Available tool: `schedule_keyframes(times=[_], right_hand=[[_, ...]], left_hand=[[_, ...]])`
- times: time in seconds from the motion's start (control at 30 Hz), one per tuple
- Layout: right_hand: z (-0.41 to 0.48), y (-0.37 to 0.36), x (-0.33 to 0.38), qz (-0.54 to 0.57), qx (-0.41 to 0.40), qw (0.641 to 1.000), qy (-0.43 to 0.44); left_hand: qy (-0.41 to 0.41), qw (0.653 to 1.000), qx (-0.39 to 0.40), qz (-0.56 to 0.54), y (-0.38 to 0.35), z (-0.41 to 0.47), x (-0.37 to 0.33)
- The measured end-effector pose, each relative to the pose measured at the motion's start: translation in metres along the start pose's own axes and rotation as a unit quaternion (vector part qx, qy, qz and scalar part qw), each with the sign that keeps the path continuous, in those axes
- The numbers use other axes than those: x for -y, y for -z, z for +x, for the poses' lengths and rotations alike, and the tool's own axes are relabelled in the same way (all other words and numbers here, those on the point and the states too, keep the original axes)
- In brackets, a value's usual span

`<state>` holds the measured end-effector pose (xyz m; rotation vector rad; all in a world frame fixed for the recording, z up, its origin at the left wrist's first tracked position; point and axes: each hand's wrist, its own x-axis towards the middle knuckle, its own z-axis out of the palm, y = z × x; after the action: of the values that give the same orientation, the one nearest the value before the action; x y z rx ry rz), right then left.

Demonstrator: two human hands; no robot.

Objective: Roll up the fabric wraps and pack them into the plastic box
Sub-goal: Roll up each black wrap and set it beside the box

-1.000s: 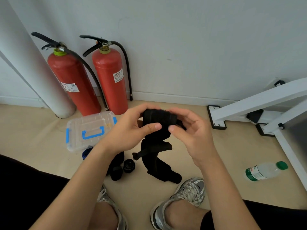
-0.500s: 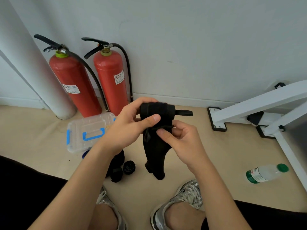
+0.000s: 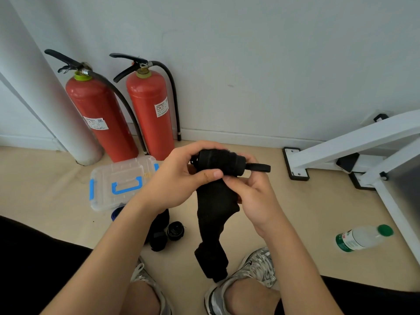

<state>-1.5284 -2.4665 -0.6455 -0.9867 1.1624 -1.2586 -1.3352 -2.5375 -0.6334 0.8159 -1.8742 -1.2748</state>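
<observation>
I hold a black fabric wrap [image 3: 219, 163] in front of me, its upper part wound into a roll. Its loose tail [image 3: 213, 228] hangs down towards my shoes. My left hand [image 3: 179, 180] grips the roll's left end, thumb across the front. My right hand [image 3: 252, 192] pinches the fabric just under the roll; a small loop sticks out to the right. The clear plastic box [image 3: 120, 180] with blue handle and latches lies shut on the floor at left. Two rolled black wraps [image 3: 176, 230] and a loose one [image 3: 159, 233] lie beside it.
Two red fire extinguishers [image 3: 150, 110] stand against the wall behind the box, next to a white column [image 3: 45, 92]. A white metal frame [image 3: 354, 151] occupies the right side. A water bottle [image 3: 361, 238] lies on the floor at right. My shoes [image 3: 252, 267] are below.
The roll has grown and the hanging tail is shorter than a second ago. My right hand shifted from the roll's right end to under it, then nudged up to pinch the fabric.
</observation>
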Motion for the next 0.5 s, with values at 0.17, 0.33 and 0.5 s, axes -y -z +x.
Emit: schedule_keyframes(times=[0.17, 0.33, 0.5], right_hand=[[-0.001, 0.000, 0.010, 0.018, 0.030, 0.999, 0.000], [0.000, -0.004, 0.013, -0.003, -0.036, 0.999, 0.009], [-0.001, -0.003, 0.016, -0.043, -0.031, 0.994, 0.092]], left_hand=[[-0.005, 1.000, 0.002, -0.009, 0.003, -0.001, -0.001], [0.022, 0.999, 0.006, -0.042, -0.003, -0.004, -0.007], [0.080, 0.995, -0.015, -0.057, 0.000, -0.001, -0.014]])
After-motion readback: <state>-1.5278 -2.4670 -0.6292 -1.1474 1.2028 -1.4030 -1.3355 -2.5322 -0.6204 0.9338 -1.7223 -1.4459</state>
